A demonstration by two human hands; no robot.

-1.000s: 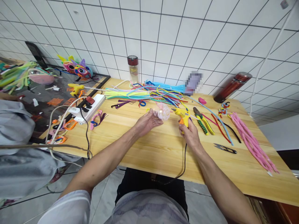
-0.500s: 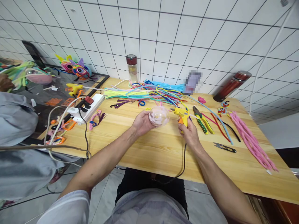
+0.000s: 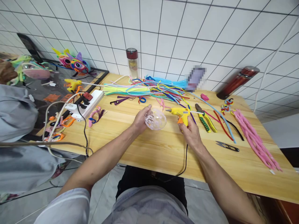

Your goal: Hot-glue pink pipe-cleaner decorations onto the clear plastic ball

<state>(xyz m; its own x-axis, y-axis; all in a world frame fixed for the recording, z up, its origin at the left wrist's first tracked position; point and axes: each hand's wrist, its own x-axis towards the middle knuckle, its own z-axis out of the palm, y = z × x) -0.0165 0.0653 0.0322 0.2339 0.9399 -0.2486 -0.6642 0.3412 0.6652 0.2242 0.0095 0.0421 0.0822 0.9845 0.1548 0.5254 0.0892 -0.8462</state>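
My left hand (image 3: 140, 119) grips a clear plastic ball (image 3: 155, 119) with pink stuff inside, just above the wooden table (image 3: 149, 146). My right hand (image 3: 192, 132) is closed round the handle of a yellow hot glue gun (image 3: 181, 114). The gun's nozzle points left at the ball and sits a little apart from it. The gun's black cord (image 3: 184, 161) drops over the table's front edge.
Several coloured pipe cleaners (image 3: 149, 90) lie at the back, pink ones (image 3: 254, 140) at the right. Pliers (image 3: 205, 118) and small snips (image 3: 227, 146) lie right of the gun. A white power strip (image 3: 87, 105) sits left. Two bottles (image 3: 132, 63) (image 3: 237, 82) stand by the wall. A person in grey (image 3: 16, 124) sits left.
My left hand turned the ball over, so the pink flower side gave way to the clear dome, and brought it lower. The glue gun shifted slightly and now levels at the ball.
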